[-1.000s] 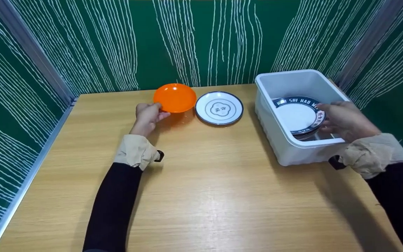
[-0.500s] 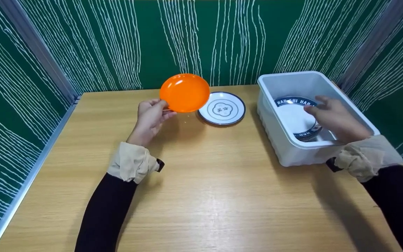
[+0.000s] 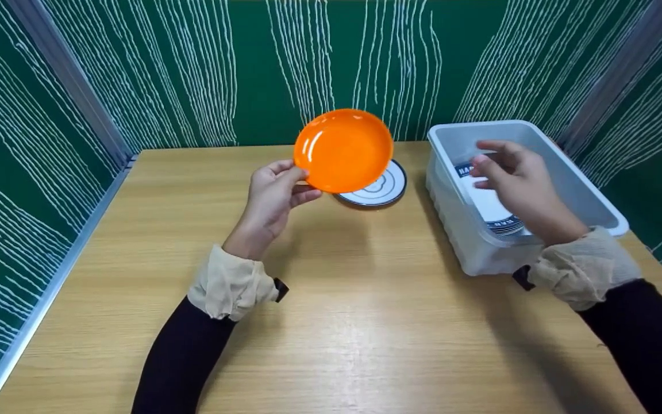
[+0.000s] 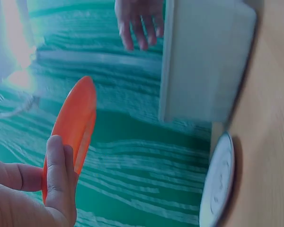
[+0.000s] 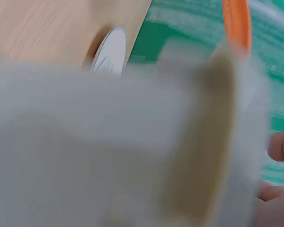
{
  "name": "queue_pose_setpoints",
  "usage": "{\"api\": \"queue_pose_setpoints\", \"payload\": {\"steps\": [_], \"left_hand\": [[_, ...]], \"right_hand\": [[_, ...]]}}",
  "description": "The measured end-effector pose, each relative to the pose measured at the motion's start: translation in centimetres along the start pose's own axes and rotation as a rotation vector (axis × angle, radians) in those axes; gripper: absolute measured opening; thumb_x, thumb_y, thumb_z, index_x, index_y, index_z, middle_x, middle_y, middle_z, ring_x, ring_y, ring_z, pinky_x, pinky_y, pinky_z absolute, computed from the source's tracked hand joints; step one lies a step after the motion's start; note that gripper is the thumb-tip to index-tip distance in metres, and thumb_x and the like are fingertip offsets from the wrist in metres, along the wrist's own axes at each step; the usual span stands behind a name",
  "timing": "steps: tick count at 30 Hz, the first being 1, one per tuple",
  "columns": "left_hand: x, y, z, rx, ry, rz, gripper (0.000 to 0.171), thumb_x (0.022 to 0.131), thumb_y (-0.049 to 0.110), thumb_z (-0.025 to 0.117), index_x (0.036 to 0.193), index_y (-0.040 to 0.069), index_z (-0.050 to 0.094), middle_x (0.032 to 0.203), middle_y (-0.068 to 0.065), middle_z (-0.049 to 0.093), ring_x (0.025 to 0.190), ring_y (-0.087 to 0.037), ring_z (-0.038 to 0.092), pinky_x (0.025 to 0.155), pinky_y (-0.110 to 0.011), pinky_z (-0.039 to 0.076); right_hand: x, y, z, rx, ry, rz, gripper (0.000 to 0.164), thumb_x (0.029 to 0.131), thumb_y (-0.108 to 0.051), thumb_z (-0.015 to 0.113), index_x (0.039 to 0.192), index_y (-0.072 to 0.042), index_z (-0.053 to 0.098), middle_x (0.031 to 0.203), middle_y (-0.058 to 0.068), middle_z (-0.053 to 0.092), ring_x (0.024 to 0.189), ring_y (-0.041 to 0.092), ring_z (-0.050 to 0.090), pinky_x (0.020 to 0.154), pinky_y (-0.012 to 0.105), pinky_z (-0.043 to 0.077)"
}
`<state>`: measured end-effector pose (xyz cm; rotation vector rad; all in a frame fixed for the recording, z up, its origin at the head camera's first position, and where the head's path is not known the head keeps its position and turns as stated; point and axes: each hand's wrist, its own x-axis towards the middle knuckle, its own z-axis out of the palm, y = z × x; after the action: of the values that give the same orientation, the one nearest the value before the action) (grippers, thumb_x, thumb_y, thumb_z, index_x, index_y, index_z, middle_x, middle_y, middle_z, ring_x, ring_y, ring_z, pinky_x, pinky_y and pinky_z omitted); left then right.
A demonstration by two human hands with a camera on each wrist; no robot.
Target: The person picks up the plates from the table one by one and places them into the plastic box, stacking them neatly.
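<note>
My left hand [image 3: 276, 201] pinches the left edge of an orange plate [image 3: 345, 150], thumb on top and fingers beneath. The plate hangs tilted in the air above the table, hiding part of a white plate [image 3: 385, 187] with a dark rim that lies on the wood. Over the white plastic bin [image 3: 463, 230] hovers my right hand [image 3: 523, 184], its fingers loosely bent and holding nothing. Below that hand, inside the bin, a stack of white plates [image 3: 483, 198] with dark lettered rims is partly hidden. In the left wrist view the orange plate [image 4: 71, 127] appears nearly edge-on.
A wooden table [image 3: 331, 322] carries the bin at its right side. Green walls [image 3: 273, 75] with white streaks close off the back and sides, joined by grey corner posts [image 3: 72, 75]. The bin's wall fills much of the right wrist view, blurred.
The left hand has lifted the orange plate off the table and carried it rightward, across the white plate. My right hand has left the stacked plates and risen above the bin.
</note>
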<state>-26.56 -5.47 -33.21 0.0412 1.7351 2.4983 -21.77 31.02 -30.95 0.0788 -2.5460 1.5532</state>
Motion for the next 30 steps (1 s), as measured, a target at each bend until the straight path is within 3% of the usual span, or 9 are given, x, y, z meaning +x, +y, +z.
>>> {"api": "queue_pose_setpoints", "payload": {"steps": [4,9,14,16,20,25,30], "left_hand": [[-1.1,0.0,1.3,-0.02,-0.055,0.017,0.023,0.099,0.002,0.065,0.12,-0.005,0.058,0.11,-0.023,0.069,0.079,-0.03,0.073,0.081,-0.039,0.062],[-2.3,-0.3,2.5,-0.014,-0.115,0.029,0.027,0.099,0.005,0.066,0.123,-0.002,0.056,0.115,-0.022,0.069,0.086,-0.033,0.074,0.083,-0.039,0.062],[-3.1,-0.8,3.4,-0.011,-0.164,0.012,0.027,0.099,0.005,0.065,0.123,-0.001,0.054,0.113,-0.021,0.069,0.087,-0.033,0.075,0.082,-0.038,0.062],[-3.3,-1.1,3.7,-0.023,-0.185,0.002,0.028,0.099,0.004,0.065,0.123,-0.002,0.054,0.112,-0.022,0.069,0.085,-0.032,0.075,0.08,-0.037,0.062],[-3.5,-1.4,4.1,-0.047,-0.227,-0.021,0.029,0.098,0.001,0.065,0.124,-0.003,0.052,0.112,-0.023,0.069,0.083,-0.029,0.075,0.079,-0.037,0.063],[-2.8,-1.9,3.9,-0.041,-0.278,-0.065,0.03,0.098,0.004,0.067,0.124,-0.003,0.055,0.113,-0.023,0.07,0.087,-0.028,0.074,0.084,-0.037,0.062],[-1.6,-2.1,3.2,-0.015,-0.253,-0.126,0.024,0.099,0.006,0.067,0.121,-0.002,0.061,0.113,-0.024,0.067,0.086,-0.026,0.073,0.087,-0.037,0.061]], "right_hand": [[-0.6,-1.8,2.0,0.134,-0.089,0.009,0.06,0.105,-0.045,0.051,0.15,-0.007,0.045,0.129,0.015,0.059,0.113,0.025,0.064,0.091,0.028,0.058],[-1.2,-3.4,3.9,0.394,-0.188,0.156,0.07,0.097,-0.053,0.06,0.149,-0.009,0.043,0.131,0.018,0.058,0.113,0.03,0.064,0.093,0.032,0.058],[-1.7,-4.0,5.1,0.659,-0.174,0.25,0.056,0.099,-0.036,0.066,0.141,-0.005,0.047,0.126,0.018,0.059,0.101,0.028,0.069,0.092,0.036,0.059],[-1.8,-4.0,5.2,0.703,-0.153,0.252,0.045,0.102,-0.025,0.064,0.138,-0.002,0.049,0.122,0.016,0.061,0.094,0.025,0.069,0.088,0.034,0.061],[-2.0,-3.7,5.1,0.712,-0.119,0.264,0.033,0.104,-0.014,0.059,0.134,-0.001,0.052,0.117,0.014,0.064,0.086,0.022,0.068,0.082,0.03,0.062],[-2.2,-3.1,4.4,0.637,-0.093,0.265,0.035,0.105,-0.018,0.059,0.136,-0.003,0.053,0.12,0.013,0.064,0.09,0.022,0.067,0.083,0.029,0.061],[-2.3,-2.0,2.6,0.612,-0.064,0.269,0.041,0.103,-0.024,0.061,0.138,-0.006,0.051,0.127,0.011,0.061,0.094,0.023,0.067,0.085,0.029,0.06]]}}
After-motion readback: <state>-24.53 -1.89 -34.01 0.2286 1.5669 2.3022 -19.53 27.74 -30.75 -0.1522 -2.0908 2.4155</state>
